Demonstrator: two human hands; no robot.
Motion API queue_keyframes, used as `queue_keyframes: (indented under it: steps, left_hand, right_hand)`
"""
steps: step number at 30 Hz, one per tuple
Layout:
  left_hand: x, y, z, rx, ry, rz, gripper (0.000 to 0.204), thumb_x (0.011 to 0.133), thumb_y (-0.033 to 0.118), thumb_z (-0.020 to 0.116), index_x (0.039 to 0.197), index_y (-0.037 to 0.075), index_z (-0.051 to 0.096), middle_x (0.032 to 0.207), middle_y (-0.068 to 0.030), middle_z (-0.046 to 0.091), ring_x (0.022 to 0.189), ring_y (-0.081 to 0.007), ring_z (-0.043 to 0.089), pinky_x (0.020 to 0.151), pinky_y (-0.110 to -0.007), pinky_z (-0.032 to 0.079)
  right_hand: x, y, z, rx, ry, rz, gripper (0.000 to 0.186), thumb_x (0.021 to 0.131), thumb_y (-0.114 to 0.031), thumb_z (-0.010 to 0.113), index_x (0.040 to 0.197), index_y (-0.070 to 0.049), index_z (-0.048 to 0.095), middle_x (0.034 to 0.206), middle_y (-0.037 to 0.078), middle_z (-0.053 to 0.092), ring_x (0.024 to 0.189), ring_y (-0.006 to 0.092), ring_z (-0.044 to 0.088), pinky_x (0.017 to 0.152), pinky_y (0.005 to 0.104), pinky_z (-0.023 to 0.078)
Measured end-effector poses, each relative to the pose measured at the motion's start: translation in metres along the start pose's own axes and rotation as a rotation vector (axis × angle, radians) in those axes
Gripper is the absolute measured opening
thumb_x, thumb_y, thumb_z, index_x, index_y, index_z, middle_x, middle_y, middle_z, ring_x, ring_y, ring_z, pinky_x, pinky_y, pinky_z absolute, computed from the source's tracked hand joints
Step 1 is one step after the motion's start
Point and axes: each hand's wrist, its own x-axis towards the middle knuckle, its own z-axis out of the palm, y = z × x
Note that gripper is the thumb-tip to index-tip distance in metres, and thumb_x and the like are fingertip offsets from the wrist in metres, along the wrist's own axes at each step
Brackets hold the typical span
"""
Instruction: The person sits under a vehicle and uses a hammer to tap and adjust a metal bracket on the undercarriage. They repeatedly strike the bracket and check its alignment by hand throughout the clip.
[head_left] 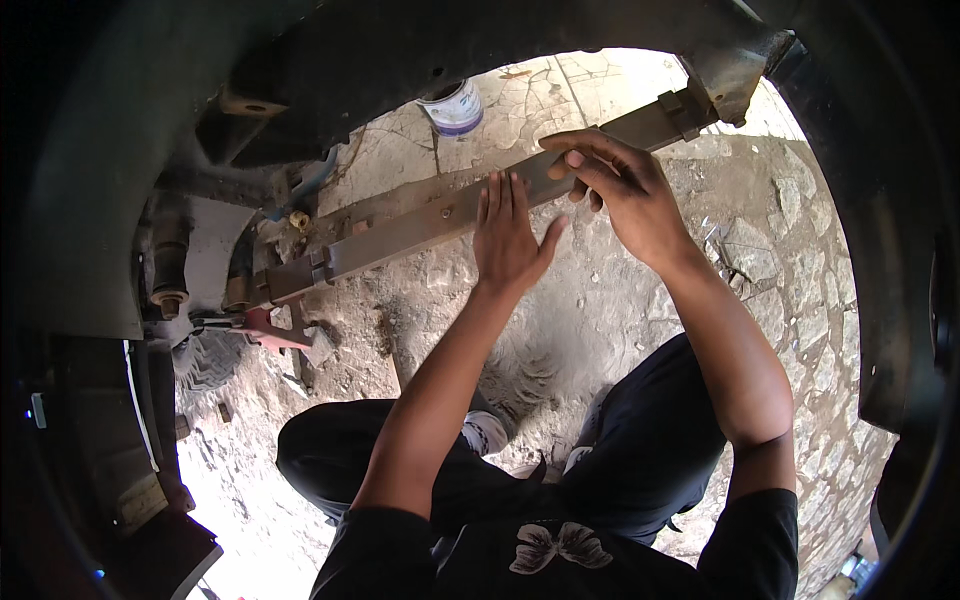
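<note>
A long brown metal leaf spring runs slantwise in front of me, from lower left to upper right. Clips wrap it near both ends, and a small bolt head shows on its face. My left hand lies with its fingers stretched against the spring, thumb apart, holding nothing. Just to the right, my right hand is over the spring with its fingers loosely bent and apart. I see nothing held in it; whether it touches the metal I cannot tell.
Dark vehicle bodywork arches overhead and down both sides. A white and purple bucket stands beyond the spring on cracked paving. At left are a shock absorber, a red tool-like piece and a ridged dark round part. Stony ground lies right.
</note>
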Motion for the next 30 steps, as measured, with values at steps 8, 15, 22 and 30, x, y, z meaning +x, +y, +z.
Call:
queue_keyframes:
  steps: [8, 15, 22, 30]
  left_hand:
    - [0.03, -0.016, 0.003, 0.033, 0.058, -0.029, 0.085, 0.098, 0.057, 0.049, 0.143, -0.014, 0.04, 0.146, -0.0333, 0.044, 0.144, -0.044, 0.034, 0.122, -0.05, 0.023]
    - [0.004, 0.004, 0.001, 0.03, 0.011, 0.033, 0.082, 0.098, 0.053, 0.049, 0.145, -0.013, 0.037, 0.148, -0.0336, 0.042, 0.145, -0.0421, 0.034, 0.122, -0.049, 0.023]
    - [0.031, -0.017, 0.002, 0.011, 0.017, 0.044, 0.085, 0.092, 0.051, 0.057, 0.144, -0.013, 0.038, 0.148, -0.0334, 0.042, 0.144, -0.0427, 0.035, 0.122, -0.049, 0.023]
    - [0.029, -0.012, 0.0, 0.02, 0.016, 0.063, 0.086, 0.092, 0.051, 0.059, 0.144, -0.014, 0.038, 0.148, -0.0345, 0.041, 0.145, -0.0434, 0.033, 0.122, -0.049, 0.023]
  right_hand:
    - [0.002, 0.012, 0.008, -0.148, -0.011, -0.183, 0.032, 0.107, -0.024, 0.046, 0.121, -0.006, 0.068, 0.097, 0.007, 0.073, 0.074, 0.0134, 0.067, 0.064, 0.0261, 0.052]
    - [0.004, 0.006, 0.0, 0.1, 0.021, 0.056, 0.042, 0.105, -0.036, 0.051, 0.115, 0.0, 0.07, 0.09, 0.008, 0.073, 0.07, 0.0143, 0.064, 0.066, 0.0277, 0.049]
    - [0.002, 0.014, 0.008, -0.059, 0.006, -0.11, 0.042, 0.105, -0.04, 0.05, 0.113, -0.005, 0.072, 0.091, 0.007, 0.073, 0.071, 0.0119, 0.065, 0.061, 0.0249, 0.047]
    - [0.0, 0.01, -0.001, 0.124, 0.036, 0.143, 0.044, 0.105, -0.041, 0.049, 0.113, -0.005, 0.072, 0.092, 0.006, 0.073, 0.07, 0.0113, 0.063, 0.06, 0.025, 0.046]
